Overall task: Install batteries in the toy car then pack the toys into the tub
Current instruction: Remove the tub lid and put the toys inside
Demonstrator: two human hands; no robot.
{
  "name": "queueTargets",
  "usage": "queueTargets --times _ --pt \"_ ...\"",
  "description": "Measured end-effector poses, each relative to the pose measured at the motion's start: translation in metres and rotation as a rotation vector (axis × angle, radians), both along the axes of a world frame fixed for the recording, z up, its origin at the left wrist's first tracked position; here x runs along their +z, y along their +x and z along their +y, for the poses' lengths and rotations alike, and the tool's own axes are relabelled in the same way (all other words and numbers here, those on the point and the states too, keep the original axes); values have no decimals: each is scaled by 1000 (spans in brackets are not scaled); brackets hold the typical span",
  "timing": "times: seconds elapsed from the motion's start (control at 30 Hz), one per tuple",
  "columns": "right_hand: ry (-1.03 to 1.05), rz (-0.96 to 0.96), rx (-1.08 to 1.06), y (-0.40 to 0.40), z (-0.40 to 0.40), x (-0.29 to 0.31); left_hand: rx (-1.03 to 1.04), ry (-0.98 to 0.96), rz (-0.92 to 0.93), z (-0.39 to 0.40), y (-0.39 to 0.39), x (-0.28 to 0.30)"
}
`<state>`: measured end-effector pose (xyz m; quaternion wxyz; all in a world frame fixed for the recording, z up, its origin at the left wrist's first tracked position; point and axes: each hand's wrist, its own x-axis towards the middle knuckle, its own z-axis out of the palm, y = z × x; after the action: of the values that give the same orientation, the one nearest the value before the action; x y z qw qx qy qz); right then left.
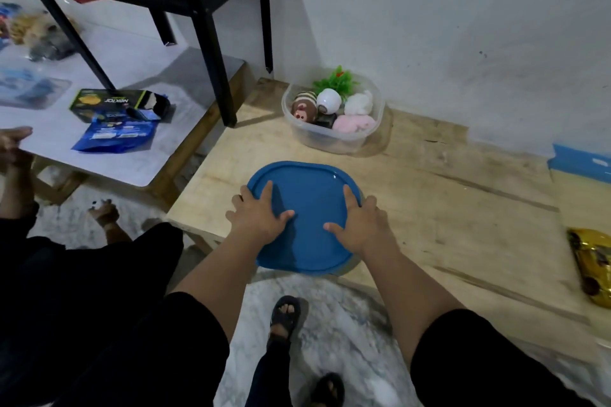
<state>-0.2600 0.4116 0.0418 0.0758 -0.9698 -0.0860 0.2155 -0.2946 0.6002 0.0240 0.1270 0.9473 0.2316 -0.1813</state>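
Observation:
A blue lid (pixel 305 205) lies on a tub at the near edge of the wooden table (pixel 429 195); only a sliver of the tub shows under it. My left hand (pixel 258 213) rests flat on the lid's left side, fingers spread. My right hand (pixel 358 223) presses flat on its right side. At the back by the wall stands a clear tub (pixel 334 139) with no lid, filled with small toys: a striped monkey (pixel 304 106), a white ball, plush animals and a green plant. A gold toy car (pixel 591 266) lies at the table's right edge.
A lower white table (pixel 109 155) to the left carries a green box (pixel 105 102), a blue pouch (pixel 114 135) and blurred items. Black shelf legs (pixel 215 43) stand between the tables. Another person's hand and foot show at the far left. My sandalled feet are below.

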Motion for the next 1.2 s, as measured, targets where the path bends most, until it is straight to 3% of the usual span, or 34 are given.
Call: queueTargets --times 0.17,0.43,0.6,0.93,1.2 --pt "96 -94 -32 5 1 16 -31 19 -184 5 0 26" --pt "92 -229 -113 62 -7 39 -178 -4 -289 8 56 61" --pt "56 -257 -145 108 -4 50 -226 -9 -269 10 108 68" --pt "33 -120 -222 201 28 43 -333 15 -133 31 222 57" --pt "-119 44 -191 243 32 25 -432 -2 -39 41 265 39"
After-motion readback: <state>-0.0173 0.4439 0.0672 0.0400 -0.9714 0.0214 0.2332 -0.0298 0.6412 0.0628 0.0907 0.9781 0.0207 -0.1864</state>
